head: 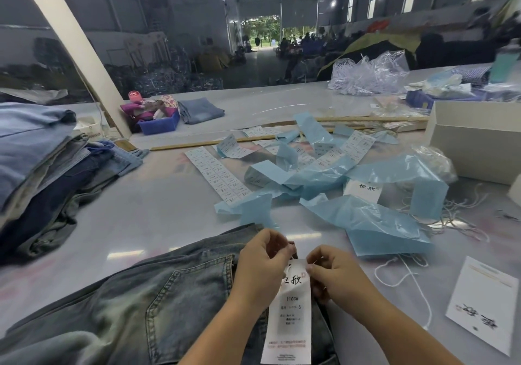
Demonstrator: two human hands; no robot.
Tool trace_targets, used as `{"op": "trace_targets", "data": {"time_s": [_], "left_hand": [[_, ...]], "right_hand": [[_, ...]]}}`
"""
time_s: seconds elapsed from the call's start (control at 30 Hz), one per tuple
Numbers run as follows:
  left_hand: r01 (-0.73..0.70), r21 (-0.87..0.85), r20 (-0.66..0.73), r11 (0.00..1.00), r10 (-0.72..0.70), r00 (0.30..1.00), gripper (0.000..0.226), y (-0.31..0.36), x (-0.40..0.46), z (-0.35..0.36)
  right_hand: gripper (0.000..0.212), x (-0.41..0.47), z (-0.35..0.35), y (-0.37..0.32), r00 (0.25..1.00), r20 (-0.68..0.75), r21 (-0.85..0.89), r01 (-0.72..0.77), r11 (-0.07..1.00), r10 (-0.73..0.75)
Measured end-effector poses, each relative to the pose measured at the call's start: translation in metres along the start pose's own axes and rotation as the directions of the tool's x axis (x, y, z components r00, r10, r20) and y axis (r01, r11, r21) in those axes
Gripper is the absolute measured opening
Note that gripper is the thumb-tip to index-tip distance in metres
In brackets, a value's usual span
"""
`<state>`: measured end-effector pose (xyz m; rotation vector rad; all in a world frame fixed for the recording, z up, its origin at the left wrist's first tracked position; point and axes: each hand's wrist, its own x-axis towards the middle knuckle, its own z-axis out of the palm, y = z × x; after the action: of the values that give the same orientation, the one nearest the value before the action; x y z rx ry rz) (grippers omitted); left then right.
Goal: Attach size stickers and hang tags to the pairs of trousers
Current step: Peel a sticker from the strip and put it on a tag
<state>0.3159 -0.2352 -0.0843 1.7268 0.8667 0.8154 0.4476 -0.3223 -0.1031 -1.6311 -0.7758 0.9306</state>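
A pair of faded blue jeans [158,294] lies flat at the near edge of the table, back pocket up. A long white hang tag [289,316] printed with "1103#" and size S rests on its waistband area. My left hand [262,266] pinches the tag's top left corner by the waistband. My right hand [335,271] pinches the top right corner, fingers closed on the tag and what looks like its string. Strips of white size stickers [218,175] lie further out on the table.
A stack of folded jeans [48,164] fills the left side. Crumpled blue backing paper [352,195] and loose white strings [408,280] spread across the middle and right. Another white tag [482,305] lies at right, a white box [479,144] beyond it. A blue bin [158,124] stands further back.
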Motion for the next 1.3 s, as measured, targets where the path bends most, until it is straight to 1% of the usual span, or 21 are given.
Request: {"op": "trace_targets", "data": {"time_s": [0.07, 0.13, 0.2, 0.23, 0.33, 0.43, 0.53, 0.6, 0.67, 0.7, 0.77, 0.8, 0.87, 0.97, 1.0, 1.07, 1.13, 1.2, 1.23, 1.3], "left_hand": [[0.002, -0.011, -0.013, 1.0, -0.002, 1.0, 0.013, -0.004, 0.002, -0.004], [0.009, -0.016, -0.02, 1.0, -0.009, 1.0, 0.012, -0.007, 0.004, -0.007], [0.03, -0.031, -0.016, 0.999, -0.031, 0.999, 0.012, -0.01, 0.006, -0.009], [0.041, -0.029, -0.016, 0.999, -0.041, 0.999, 0.011, -0.011, 0.006, -0.009], [0.047, 0.009, -0.001, 0.999, -0.047, 0.999, 0.012, -0.017, 0.006, -0.007], [0.029, 0.048, 0.017, 0.998, -0.029, 0.999, 0.013, -0.021, 0.005, -0.006], [0.037, 0.03, 0.017, 0.999, -0.038, 0.999, 0.012, -0.024, 0.005, -0.007], [0.06, -0.007, 0.021, 0.998, -0.06, 0.998, 0.012, -0.025, 0.006, -0.008], [0.093, -0.072, 0.026, 0.993, -0.091, 0.995, 0.011, -0.025, 0.008, -0.009], [0.11, -0.107, 0.029, 0.988, -0.107, 0.994, 0.009, -0.025, 0.009, -0.01], [0.145, -0.163, 0.028, 0.976, -0.142, 0.989, 0.005, -0.024, 0.012, -0.013], [0.16, -0.183, 0.024, 0.97, -0.158, 0.987, 0.004, -0.023, 0.013, -0.014], [0.172, -0.201, 0.01, 0.964, -0.173, 0.985, 0.005, -0.023, 0.013, -0.017], [0.17, -0.198, -0.008, 0.965, -0.175, 0.985, 0.007, -0.024, 0.011, -0.019], [0.172, -0.203, -0.009, 0.964, -0.177, 0.984, 0.007, -0.025, 0.011, -0.019], [0.173, -0.21, -0.008, 0.962, -0.179, 0.984, 0.007, -0.026, 0.01, -0.019], [0.174, -0.211, 0.0, 0.962, -0.178, 0.984, 0.007, -0.027, 0.009, -0.02], [0.18, -0.212, 0.014, 0.961, -0.181, 0.983, 0.007, -0.027, 0.008, -0.021], [0.184, -0.216, 0.022, 0.959, -0.184, 0.983, 0.006, -0.027, 0.008, -0.022], [0.19, -0.234, 0.026, 0.954, -0.19, 0.982, 0.005, -0.028, 0.007, -0.022]], "right_hand": [[0.01, 0.003, 0.003, 0.002, 1.0, 0.009, -0.005, -0.002, 1.0, 0.002], [0.012, 0.004, 0.004, 0.005, 0.999, 0.006, -0.125, 0.053, 0.991, -0.052], [0.019, 0.006, 0.005, 0.006, 0.991, -0.015, -0.268, 0.127, 0.955, -0.136], [0.022, 0.006, 0.006, 0.006, 0.985, -0.019, -0.307, 0.156, 0.939, -0.17], [0.027, 0.005, 0.007, 0.005, 0.975, 0.0, -0.4, 0.205, 0.893, -0.223], [0.031, 0.004, 0.006, 0.007, 0.963, 0.013, -0.438, 0.247, 0.864, -0.269], [0.029, 0.004, 0.005, 0.011, 0.925, -0.041, -0.542, 0.297, 0.786, -0.378], [0.026, 0.001, 0.006, 0.01, 0.877, -0.04, -0.578, 0.37, 0.727, -0.479], [0.023, -0.005, 0.01, 0.006, 0.823, 0.048, -0.617, 0.47, 0.631, -0.566], [0.024, -0.008, 0.012, 0.004, 0.809, 0.122, -0.651, 0.503, 0.569, -0.575], [0.031, -0.008, 0.019, 0.003, 0.799, 0.275, -0.722, 0.539, 0.434, -0.535], [0.033, -0.006, 0.022, 0.004, 0.804, 0.322, -0.746, 0.541, 0.388, -0.499], [0.035, -0.002, 0.024, 0.005, 0.821, 0.36, -0.772, 0.529, 0.354, -0.443], [0.027, 0.001, 0.026, 0.006, 0.812, 0.356, -0.778, 0.532, 0.334, -0.462], [0.023, 0.001, 0.027, 0.005, 0.794, 0.366, -0.783, 0.544, 0.302, -0.485], [0.01, 0.002, 0.029, 0.004, 0.749, 0.399, -0.798, 0.568, 0.202, -0.53], [0.007, 0.002, 0.031, 0.004, 0.721, 0.413, -0.803, 0.577, 0.151, -0.556], [0.002, 0.005, 0.032, 0.009, 0.738, 0.398, -0.778, 0.587, 0.226, -0.545], [0.005, 0.006, 0.03, 0.013, 0.766, 0.381, -0.753, 0.582, 0.306, -0.519], [0.01, 0.007, 0.027, 0.016, 0.785, 0.369, -0.706, 0.585, 0.4, -0.497]]}}
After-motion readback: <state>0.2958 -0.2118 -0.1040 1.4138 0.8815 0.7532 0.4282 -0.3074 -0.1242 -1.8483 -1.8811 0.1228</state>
